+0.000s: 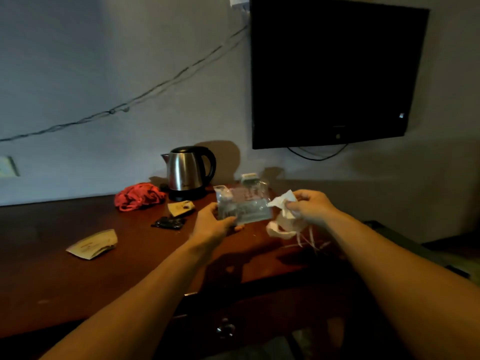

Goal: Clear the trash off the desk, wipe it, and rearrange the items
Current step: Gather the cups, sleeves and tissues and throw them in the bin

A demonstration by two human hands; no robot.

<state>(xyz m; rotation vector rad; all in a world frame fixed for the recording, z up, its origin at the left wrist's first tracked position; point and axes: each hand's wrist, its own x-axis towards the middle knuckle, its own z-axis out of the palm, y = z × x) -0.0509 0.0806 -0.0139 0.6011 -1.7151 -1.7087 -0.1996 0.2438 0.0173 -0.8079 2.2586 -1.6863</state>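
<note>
1. The tabletop [52,268] fills the lower left of the frame.
2. At centre, your left hand [213,226] grips a clear plastic packet [244,203] above it.
3. Right of centre, your right hand [310,207] clutches crumpled white tissue [281,205].
4. 2 paper wrappers [93,244] lie at left.

A red cloth [140,196] is lying at nine o'clock of a silver-and-black kettle [187,172] on the reddish-brown tabletop [78,281].

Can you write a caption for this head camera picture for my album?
Left hand holds a clear packet, right hand crumpled tissue, above the desk.
</note>
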